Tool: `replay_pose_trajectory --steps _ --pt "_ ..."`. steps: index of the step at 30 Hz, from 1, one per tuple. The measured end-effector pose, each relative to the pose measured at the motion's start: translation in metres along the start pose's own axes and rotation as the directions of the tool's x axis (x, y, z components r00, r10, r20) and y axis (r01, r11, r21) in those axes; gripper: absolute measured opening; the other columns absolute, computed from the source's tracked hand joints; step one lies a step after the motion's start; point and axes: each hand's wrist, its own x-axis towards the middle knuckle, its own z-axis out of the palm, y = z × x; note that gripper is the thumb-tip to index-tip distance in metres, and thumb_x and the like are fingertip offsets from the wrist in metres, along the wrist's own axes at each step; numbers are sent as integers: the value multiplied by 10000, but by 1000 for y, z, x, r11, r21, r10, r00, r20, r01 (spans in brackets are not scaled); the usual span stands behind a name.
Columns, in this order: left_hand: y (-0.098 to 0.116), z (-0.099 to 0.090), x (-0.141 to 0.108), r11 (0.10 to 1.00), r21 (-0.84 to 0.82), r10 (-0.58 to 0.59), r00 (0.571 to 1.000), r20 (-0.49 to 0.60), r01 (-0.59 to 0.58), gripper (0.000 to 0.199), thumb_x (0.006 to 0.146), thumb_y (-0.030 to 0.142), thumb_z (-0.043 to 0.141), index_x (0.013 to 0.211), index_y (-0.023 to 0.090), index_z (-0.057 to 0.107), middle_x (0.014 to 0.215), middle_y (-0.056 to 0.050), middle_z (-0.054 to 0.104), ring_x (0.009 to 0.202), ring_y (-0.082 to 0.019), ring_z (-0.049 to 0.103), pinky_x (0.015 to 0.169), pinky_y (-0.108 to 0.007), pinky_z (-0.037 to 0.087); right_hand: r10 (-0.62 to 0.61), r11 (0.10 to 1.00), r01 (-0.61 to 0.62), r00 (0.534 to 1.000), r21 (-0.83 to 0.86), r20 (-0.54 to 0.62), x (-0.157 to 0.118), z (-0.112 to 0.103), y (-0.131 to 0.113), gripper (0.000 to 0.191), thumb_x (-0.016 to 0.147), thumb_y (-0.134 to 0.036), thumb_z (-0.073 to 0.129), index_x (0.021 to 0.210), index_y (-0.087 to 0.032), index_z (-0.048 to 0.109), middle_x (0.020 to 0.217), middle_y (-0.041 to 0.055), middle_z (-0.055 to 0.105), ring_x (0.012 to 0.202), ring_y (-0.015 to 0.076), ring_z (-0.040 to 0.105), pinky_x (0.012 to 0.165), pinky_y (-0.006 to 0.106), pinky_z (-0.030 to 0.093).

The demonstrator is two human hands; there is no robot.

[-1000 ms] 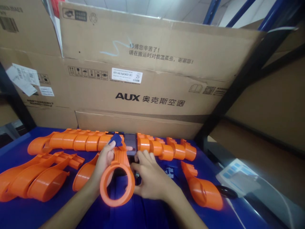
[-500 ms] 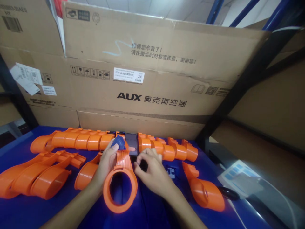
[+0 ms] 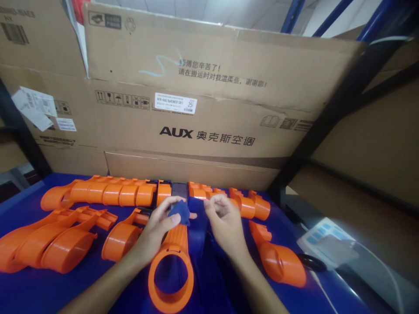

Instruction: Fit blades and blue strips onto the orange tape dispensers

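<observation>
My left hand (image 3: 163,226) is closed around the upper end of an orange plastic holder (image 3: 180,239), which has a large open ring at its lower end. A small dark blue piece (image 3: 179,212) sits at the top of the holder, with my left thumb pressed over it. Beside it on the right, apart from the holder, my right hand (image 3: 226,222) has its fingers curled into a pinch. Whatever those fingertips hold, if anything, cannot be made out. Behind the hands a phone (image 3: 179,190) is partly hidden.
A row of orange holders (image 3: 111,192) stands at the back left, and others (image 3: 245,206) at the back right. More lie nearer, at left (image 3: 68,253) and right (image 3: 288,266). A cardboard box (image 3: 203,109) walls off the back. A white-and-blue box (image 3: 327,244) stands at right.
My left hand has moved right and slightly down with the holder, whose ring is lower and now tilted toward me. My right hand has shifted right and up, still pinched.
</observation>
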Motion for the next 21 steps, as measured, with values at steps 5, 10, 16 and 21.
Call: replay_pose_trajectory --steps 5,10,16,21 --pt "7 10 -3 986 -165 23 999 -47 -30 378 863 400 686 1190 220 623 1001 -102 800 1002 -334 746 914 -479 556 -32 996 13 976 90 216 -5 1 0 262 971 -522 579 962 -261 592 890 7 618 832 198 604 788 304 526" --pt "7 13 -4 975 -217 27 995 -100 -48 407 843 362 712 1214 211 642 1134 -103 778 1067 -321 725 954 -454 547 -15 985 -46 935 164 353 -6 0 4 239 981 -506 581 1034 -275 550 979 19 625 922 212 632 852 345 545" --pt "6 11 -2 984 -171 8 977 -213 -46 477 841 382 729 1277 206 648 1239 -106 739 1169 -329 680 998 -438 529 -86 990 60 976 131 200 -8 -4 -2 222 959 -421 654 1110 -282 569 1039 24 644 993 211 660 913 348 528" --pt "7 11 -2 982 -156 70 969 -238 -109 454 827 368 740 1253 237 652 1228 -93 733 1155 -318 680 1003 -448 523 -222 974 227 951 2 217 -11 -9 -7 293 890 -304 743 1174 -287 670 1202 62 707 1146 265 667 1028 423 510"
